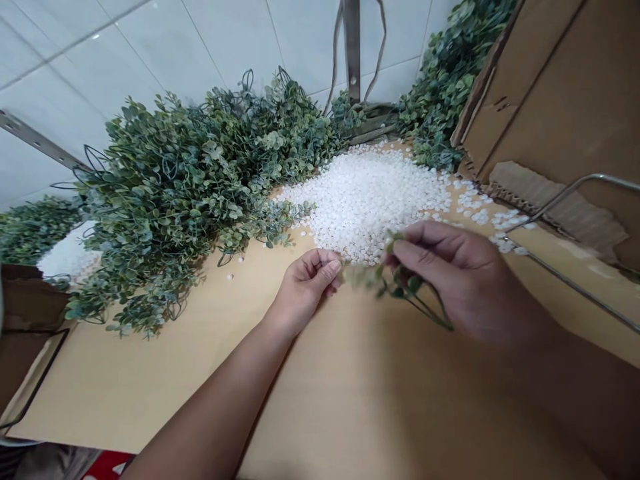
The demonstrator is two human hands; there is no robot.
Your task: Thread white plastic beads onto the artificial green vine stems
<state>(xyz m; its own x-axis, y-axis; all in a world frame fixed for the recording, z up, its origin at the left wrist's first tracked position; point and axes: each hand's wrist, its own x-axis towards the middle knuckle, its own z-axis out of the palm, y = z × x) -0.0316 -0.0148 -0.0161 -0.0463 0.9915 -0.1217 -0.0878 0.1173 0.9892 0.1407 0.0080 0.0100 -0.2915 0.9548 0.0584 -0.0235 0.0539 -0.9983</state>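
My right hand [450,273] is closed on a small green artificial sprig [407,287], whose wiry stem loops below the fingers; part of it is blurred. Just left of the sprig, the thumb and fingertips of my left hand [313,283] are pinched together, and whatever they hold is too small to make out. Behind both hands spreads a heap of small white plastic pieces [370,197]. A large pile of leafy green sprigs [200,160] lies to the left of the heap.
Cardboard [560,93] stands at the right, with a bent metal rod [570,273] before it. More greenery [445,73] is at the back right. A second white heap [73,253] and a box [30,333] are at the far left. Behind the wooden table [320,400] is a tiled wall.
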